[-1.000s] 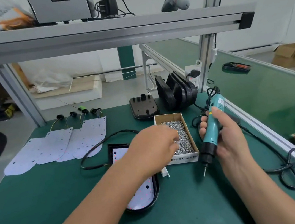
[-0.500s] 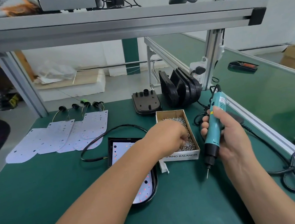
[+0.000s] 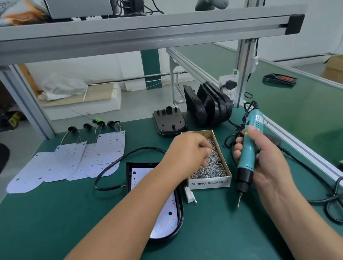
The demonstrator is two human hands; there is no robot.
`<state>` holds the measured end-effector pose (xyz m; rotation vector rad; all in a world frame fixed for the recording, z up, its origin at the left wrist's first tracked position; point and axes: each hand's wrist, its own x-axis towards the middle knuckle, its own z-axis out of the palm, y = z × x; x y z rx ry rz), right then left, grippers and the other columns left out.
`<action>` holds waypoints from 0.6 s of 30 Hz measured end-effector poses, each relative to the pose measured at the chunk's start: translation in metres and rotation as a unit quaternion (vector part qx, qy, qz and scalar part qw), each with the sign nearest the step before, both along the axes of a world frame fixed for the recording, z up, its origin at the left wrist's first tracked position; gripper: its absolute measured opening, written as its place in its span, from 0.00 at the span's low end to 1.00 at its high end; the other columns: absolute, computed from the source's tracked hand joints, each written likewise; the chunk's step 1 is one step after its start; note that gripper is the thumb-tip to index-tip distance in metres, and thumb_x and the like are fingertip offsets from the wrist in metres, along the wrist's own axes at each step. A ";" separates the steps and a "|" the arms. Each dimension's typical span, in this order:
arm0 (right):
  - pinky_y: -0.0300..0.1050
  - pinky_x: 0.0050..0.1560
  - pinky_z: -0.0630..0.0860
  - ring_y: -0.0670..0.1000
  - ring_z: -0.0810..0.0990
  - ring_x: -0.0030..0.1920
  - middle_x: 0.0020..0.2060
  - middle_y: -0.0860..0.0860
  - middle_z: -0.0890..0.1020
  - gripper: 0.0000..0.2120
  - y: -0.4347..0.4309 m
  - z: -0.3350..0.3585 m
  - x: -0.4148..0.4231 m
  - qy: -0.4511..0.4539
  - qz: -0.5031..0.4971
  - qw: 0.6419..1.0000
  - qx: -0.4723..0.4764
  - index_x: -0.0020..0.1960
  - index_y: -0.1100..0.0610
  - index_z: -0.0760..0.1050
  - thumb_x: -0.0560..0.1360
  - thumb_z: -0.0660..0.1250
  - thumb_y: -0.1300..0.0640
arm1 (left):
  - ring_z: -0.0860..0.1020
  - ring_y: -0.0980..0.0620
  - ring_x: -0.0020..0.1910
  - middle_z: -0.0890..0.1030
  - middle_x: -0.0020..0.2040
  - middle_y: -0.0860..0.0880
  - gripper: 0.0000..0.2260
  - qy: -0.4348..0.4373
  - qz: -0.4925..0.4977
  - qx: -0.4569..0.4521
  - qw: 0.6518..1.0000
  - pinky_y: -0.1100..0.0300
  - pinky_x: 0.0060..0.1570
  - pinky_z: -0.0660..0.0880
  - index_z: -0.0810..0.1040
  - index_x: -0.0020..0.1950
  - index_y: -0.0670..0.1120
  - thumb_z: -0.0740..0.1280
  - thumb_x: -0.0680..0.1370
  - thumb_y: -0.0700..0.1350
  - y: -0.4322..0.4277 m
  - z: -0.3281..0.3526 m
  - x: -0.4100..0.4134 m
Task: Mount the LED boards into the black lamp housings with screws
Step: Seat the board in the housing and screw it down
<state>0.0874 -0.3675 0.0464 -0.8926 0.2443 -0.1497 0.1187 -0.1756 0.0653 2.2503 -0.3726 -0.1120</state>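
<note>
**Reaching into the box for a screw, driver held ready**

On the green counter, the black lamp housing lies in the lower middle of the frame with an LED board seated in it, partly hidden by the left forearm. Spare boards fan out at mid left. Just right of the housing stands the cardboard box, where the left hand curls its fingers down into the screws; whether its grip has caught one cannot be told. The right hand wraps its grip closed around the teal screwdriver, bit pointing down and clear of the counter. It would be best to lift out one screw only, set it upright in a board hole, then bring the bit down straight.
</note>
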 end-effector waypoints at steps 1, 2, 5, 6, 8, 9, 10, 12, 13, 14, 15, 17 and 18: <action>0.42 0.32 0.80 0.51 0.78 0.35 0.38 0.54 0.81 0.15 0.001 0.000 0.000 -0.001 -0.001 1.000 -0.001 0.60 0.59 0.74 0.79 0.74 0.53 | 0.83 0.57 0.32 0.86 0.33 0.50 0.07 0.017 0.015 -0.054 0.998 0.58 0.35 0.79 0.85 0.47 0.49 0.69 0.82 0.40 0.002 0.002 -0.001; 0.42 0.32 0.80 0.51 0.78 0.35 0.38 0.55 0.81 0.15 0.001 0.000 -0.001 -0.002 -0.003 1.000 -0.002 0.60 0.59 0.74 0.79 0.74 0.53 | 0.82 0.53 0.33 0.86 0.35 0.48 0.07 0.045 0.030 -0.122 0.991 0.57 0.35 0.80 0.85 0.47 0.47 0.69 0.82 0.40 0.004 0.005 -0.003; 0.43 0.33 0.80 0.52 0.79 0.35 0.39 0.56 0.83 0.16 0.002 0.000 -0.004 -0.009 -0.013 1.000 0.003 0.62 0.59 0.74 0.79 0.74 0.53 | 0.77 0.56 0.30 0.83 0.36 0.47 0.05 0.186 0.077 -0.350 0.915 0.64 0.29 0.76 0.85 0.51 0.40 0.70 0.84 0.40 0.012 0.016 -0.015; 0.44 0.34 0.80 0.53 0.79 0.35 0.41 0.58 0.83 0.17 0.001 0.001 -0.005 -0.011 -0.014 1.000 0.017 0.64 0.59 0.74 0.80 0.72 0.54 | 0.76 0.57 0.30 0.82 0.36 0.48 0.06 0.231 0.084 -0.408 0.879 0.66 0.28 0.74 0.84 0.53 0.39 0.68 0.85 0.40 0.017 0.019 -0.021; 0.48 0.38 0.80 0.55 0.79 0.38 0.44 0.62 0.82 0.20 0.002 0.005 -0.008 -0.018 -0.006 0.998 0.063 0.70 0.61 0.71 0.80 0.66 0.57 | 0.75 0.58 0.30 0.81 0.36 0.49 0.08 0.291 0.087 -0.494 0.815 0.68 0.27 0.72 0.83 0.57 0.38 0.65 0.87 0.39 0.031 0.024 -0.034; 0.50 0.42 0.81 0.55 0.79 0.40 0.46 0.63 0.81 0.22 0.002 0.006 -0.010 -0.019 -0.005 0.996 0.082 0.72 0.63 0.70 0.80 0.64 0.58 | 0.75 0.58 0.31 0.81 0.37 0.48 0.09 0.308 0.087 -0.523 0.790 0.69 0.27 0.72 0.82 0.58 0.37 0.63 0.87 0.39 0.040 0.025 -0.042; 0.53 0.45 0.83 0.55 0.79 0.41 0.47 0.63 0.80 0.22 0.003 0.008 -0.011 -0.021 -0.010 0.995 0.095 0.73 0.64 0.69 0.81 0.62 0.60 | 0.75 0.58 0.31 0.81 0.37 0.48 0.10 0.318 0.087 -0.542 0.773 0.69 0.27 0.72 0.82 0.59 0.35 0.62 0.87 0.37 0.050 0.027 -0.049; 0.58 0.52 0.85 0.55 0.82 0.44 0.49 0.62 0.79 0.18 0.007 0.013 -0.015 -0.027 -0.013 0.995 0.100 0.72 0.66 0.70 0.84 0.63 0.61 | 0.75 0.57 0.33 0.81 0.40 0.46 0.10 0.320 0.089 -0.567 0.754 0.69 0.27 0.72 0.83 0.59 0.33 0.62 0.85 0.35 0.070 0.028 -0.065; 0.59 0.53 0.85 0.55 0.83 0.47 0.51 0.62 0.79 0.16 0.011 0.017 -0.017 -0.029 -0.013 0.995 0.099 0.70 0.67 0.71 0.84 0.64 0.61 | 0.75 0.56 0.33 0.81 0.41 0.45 0.11 0.317 0.089 -0.573 0.750 0.68 0.27 0.73 0.84 0.59 0.33 0.63 0.84 0.34 0.080 0.029 -0.073; 0.57 0.52 0.86 0.56 0.85 0.50 0.54 0.62 0.80 0.16 0.015 0.023 -0.019 -0.030 -0.018 0.994 0.100 0.70 0.67 0.71 0.85 0.65 0.61 | 0.76 0.56 0.33 0.82 0.42 0.44 0.11 0.315 0.088 -0.574 0.751 0.68 0.27 0.72 0.85 0.58 0.33 0.64 0.82 0.33 0.089 0.030 -0.079; 0.55 0.51 0.86 0.59 0.87 0.54 0.57 0.63 0.80 0.16 0.019 0.030 -0.020 -0.033 -0.025 0.993 0.108 0.69 0.68 0.71 0.84 0.66 0.61 | 0.75 0.55 0.33 0.82 0.43 0.44 0.11 0.312 0.084 -0.572 0.754 0.67 0.27 0.72 0.87 0.57 0.33 0.66 0.80 0.33 0.097 0.031 -0.084; 0.52 0.48 0.87 0.64 0.88 0.54 0.60 0.67 0.81 0.17 0.029 0.046 -0.020 -0.047 -0.036 0.988 0.143 0.68 0.67 0.71 0.83 0.68 0.61 | 0.74 0.55 0.33 0.82 0.44 0.44 0.12 0.308 0.077 -0.572 0.756 0.67 0.26 0.69 0.88 0.54 0.36 0.68 0.75 0.34 0.109 0.030 -0.092; 0.49 0.46 0.86 0.62 0.88 0.53 0.58 0.67 0.83 0.17 0.034 0.054 -0.019 -0.059 -0.034 0.984 0.162 0.68 0.66 0.71 0.83 0.69 0.60 | 0.74 0.55 0.33 0.81 0.44 0.45 0.12 0.305 0.073 -0.572 0.758 0.67 0.26 0.68 0.89 0.53 0.37 0.68 0.75 0.35 0.113 0.030 -0.095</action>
